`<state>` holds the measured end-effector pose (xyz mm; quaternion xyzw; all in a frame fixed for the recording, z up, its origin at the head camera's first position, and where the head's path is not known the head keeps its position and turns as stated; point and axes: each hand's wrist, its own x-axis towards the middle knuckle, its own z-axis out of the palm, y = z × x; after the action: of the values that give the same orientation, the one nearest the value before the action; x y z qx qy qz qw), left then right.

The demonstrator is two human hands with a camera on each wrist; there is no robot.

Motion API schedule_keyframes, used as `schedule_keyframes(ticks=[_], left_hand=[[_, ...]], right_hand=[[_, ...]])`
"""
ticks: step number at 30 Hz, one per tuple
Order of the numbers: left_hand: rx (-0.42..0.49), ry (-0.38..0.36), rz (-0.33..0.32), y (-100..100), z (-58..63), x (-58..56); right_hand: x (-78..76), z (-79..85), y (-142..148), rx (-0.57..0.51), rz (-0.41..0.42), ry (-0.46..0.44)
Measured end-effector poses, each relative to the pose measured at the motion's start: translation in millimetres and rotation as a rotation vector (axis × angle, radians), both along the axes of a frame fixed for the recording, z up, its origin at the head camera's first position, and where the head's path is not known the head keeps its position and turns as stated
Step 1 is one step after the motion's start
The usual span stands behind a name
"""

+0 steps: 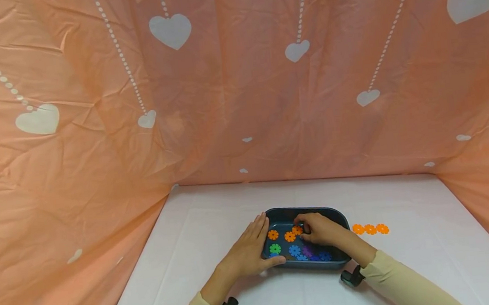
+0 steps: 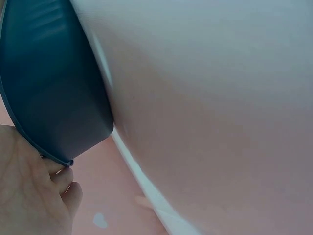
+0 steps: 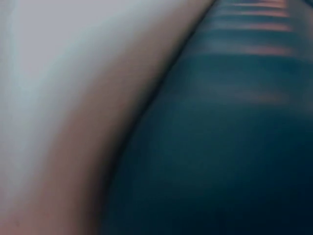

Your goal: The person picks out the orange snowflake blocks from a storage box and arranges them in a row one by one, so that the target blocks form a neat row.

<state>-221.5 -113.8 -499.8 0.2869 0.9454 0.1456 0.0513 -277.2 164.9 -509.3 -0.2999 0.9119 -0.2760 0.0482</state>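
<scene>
A dark blue-grey tray stands on the white table. Inside lie flat flower-shaped plastic pieces: an orange piece, a green piece, several blue pieces and a purple piece. My left hand rests on the tray's left end, fingers straight along the side and thumb over the near rim. My right hand reaches inside with bent fingers. An orange flower piece lies at its fingertips; whether they pinch it cannot be told.
Right of the tray, three orange flower pieces form a row on the white table. A peach curtain with white hearts hangs behind and at both sides. The right wrist view shows the blurred tray wall.
</scene>
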Motion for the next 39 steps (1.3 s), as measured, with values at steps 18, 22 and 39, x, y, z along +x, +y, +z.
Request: schedule_keyframes(ticks=[18,22,39], left_hand=[[-0.006,0.004,-0.004,-0.1,-2.0,-0.7],[-0.012,0.009,-0.005,0.1,-1.8,-1.3],[-0.006,-0.006,0.010,0.3,-0.1,1.0]], right_hand=[[3.6,0.5,-1.5,0.006,-0.036,-0.034],[3.2,-0.6,-1.5,0.000,-0.047,-0.050],[3.6,-1.1,-1.4,-0.018,-0.044,-0.073]])
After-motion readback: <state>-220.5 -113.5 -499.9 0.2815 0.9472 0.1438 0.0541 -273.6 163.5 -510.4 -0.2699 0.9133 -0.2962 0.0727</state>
